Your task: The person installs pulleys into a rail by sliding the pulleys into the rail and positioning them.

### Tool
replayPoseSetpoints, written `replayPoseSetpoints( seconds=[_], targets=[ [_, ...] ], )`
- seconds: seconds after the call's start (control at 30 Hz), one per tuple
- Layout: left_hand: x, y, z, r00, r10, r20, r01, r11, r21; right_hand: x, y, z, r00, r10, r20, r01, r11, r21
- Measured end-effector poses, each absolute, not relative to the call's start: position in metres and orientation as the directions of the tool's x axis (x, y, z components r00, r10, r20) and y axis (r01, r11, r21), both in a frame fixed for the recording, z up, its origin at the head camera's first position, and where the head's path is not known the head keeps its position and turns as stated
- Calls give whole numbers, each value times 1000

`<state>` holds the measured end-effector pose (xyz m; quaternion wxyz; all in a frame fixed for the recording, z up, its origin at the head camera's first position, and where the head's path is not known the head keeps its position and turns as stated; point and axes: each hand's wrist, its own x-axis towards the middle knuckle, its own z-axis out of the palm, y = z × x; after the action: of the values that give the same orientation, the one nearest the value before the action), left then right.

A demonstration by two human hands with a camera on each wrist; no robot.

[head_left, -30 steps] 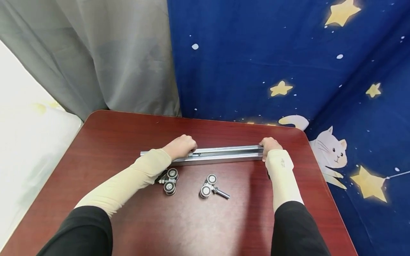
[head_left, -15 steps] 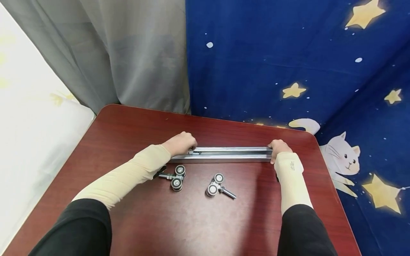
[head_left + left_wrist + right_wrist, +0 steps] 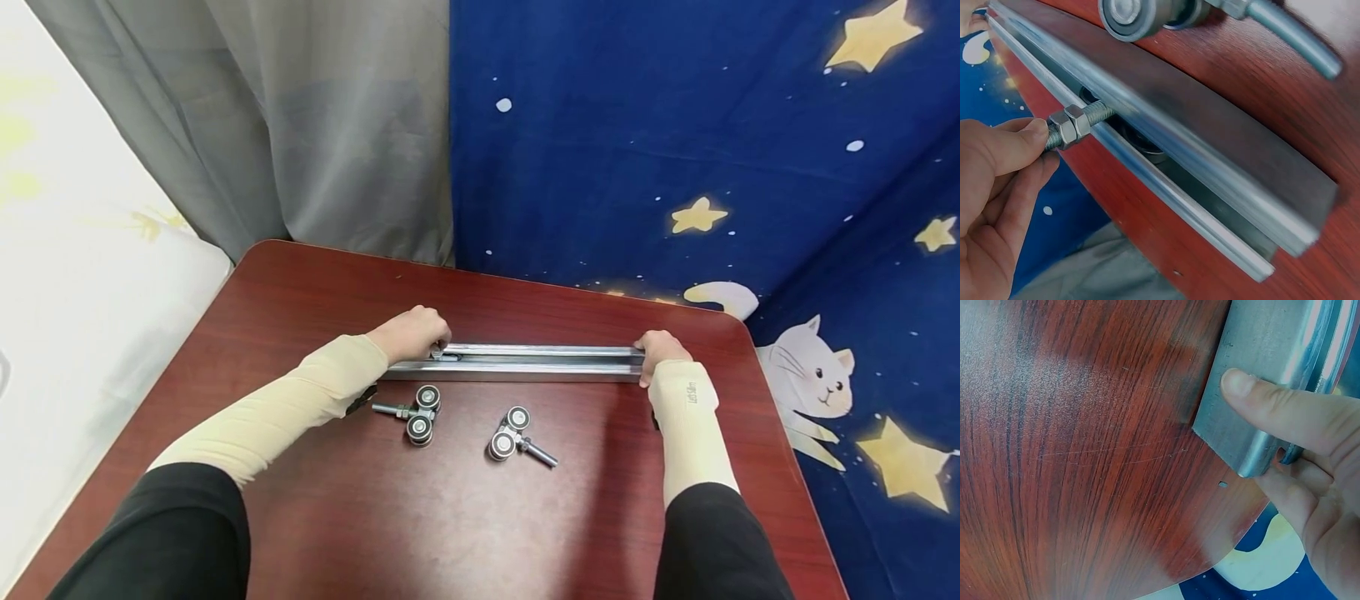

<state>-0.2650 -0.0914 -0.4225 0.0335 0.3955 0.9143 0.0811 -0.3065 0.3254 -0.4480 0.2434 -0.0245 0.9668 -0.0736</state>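
Observation:
A silvery metal channel rail (image 3: 525, 374) lies across the table with its slot facing up. My left hand (image 3: 415, 335) pinches the threaded bolt (image 3: 1077, 125) of a roller trolley between thumb and fingers, near the bolt's free end. Two nuts sit on that bolt, and its dark wheels (image 3: 1142, 141) show partly inside the slot; the rest is hidden by the rail walls. At the rail's right end, my right hand (image 3: 663, 348) grips it, the thumb (image 3: 1239, 384) flat on the near side wall and the fingers around the end.
Two more roller trolleys lie on the table in front of the rail: one trolley (image 3: 420, 429) with its bolt pointing left, another trolley (image 3: 502, 446) with its bolt pointing right. Behind the reddish-brown table (image 3: 337, 287) hang a grey curtain (image 3: 360, 150) and a blue star-patterned curtain (image 3: 585, 125).
My left hand has slid left along the rail with the bolt, away from my right hand, which keeps its hold on the end. The head view has shifted a little.

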Motion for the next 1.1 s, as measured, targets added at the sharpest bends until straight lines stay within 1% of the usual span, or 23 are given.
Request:
replayPoseSetpoints(
  seconds=[0.23,0.6,1.1],
  targets=[
    [-264,-110,-423,-708,706,-17,691,697,192,-308,326,-447,-885,-94,-456,-31,989,-145],
    [-260,-136,-426,-717,697,6,684,703,196,-299,322,-442,-892,-97,-442,-26,986,-166],
    [-251,-170,-427,-766,643,1,630,750,199,-302,322,-446,-892,-102,-441,-33,986,-162]
  ],
)
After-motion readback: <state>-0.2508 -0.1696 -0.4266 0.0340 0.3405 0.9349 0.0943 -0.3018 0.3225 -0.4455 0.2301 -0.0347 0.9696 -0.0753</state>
